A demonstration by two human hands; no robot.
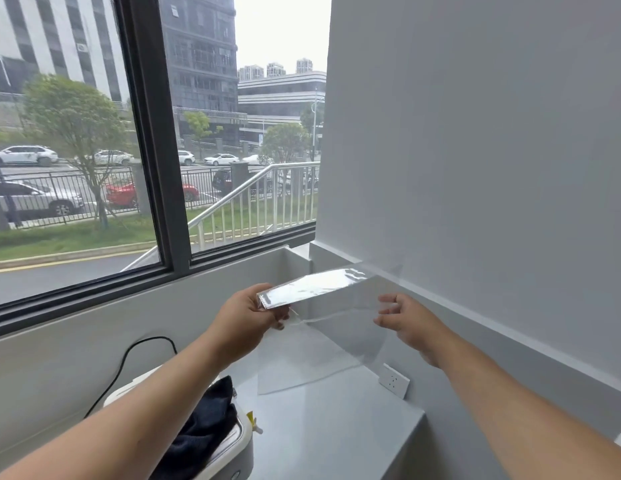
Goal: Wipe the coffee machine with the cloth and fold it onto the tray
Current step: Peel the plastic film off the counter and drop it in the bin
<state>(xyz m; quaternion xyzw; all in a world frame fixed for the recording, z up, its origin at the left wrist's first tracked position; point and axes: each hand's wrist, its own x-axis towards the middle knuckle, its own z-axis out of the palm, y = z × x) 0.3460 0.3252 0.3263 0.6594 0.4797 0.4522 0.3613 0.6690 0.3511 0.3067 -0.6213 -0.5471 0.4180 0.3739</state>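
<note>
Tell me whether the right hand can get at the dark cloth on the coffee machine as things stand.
Probably yes. The right hand is open and holds nothing, but the left forearm lies across the direct path to the dark cloth, so it must reach round it.

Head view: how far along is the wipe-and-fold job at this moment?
Nothing looks finished. The dark cloth lies bunched, unfolded, on the white machine. The left hand grips a clear plastic tray held in the air; the right hand reaches open toward it. Whether wiping happened cannot be told; folding remains.

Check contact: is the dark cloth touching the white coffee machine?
Touching. The head view shows the dark cloth lying bunched on top of the white coffee machine, draped over its upper edge, with no gap between them.
</note>
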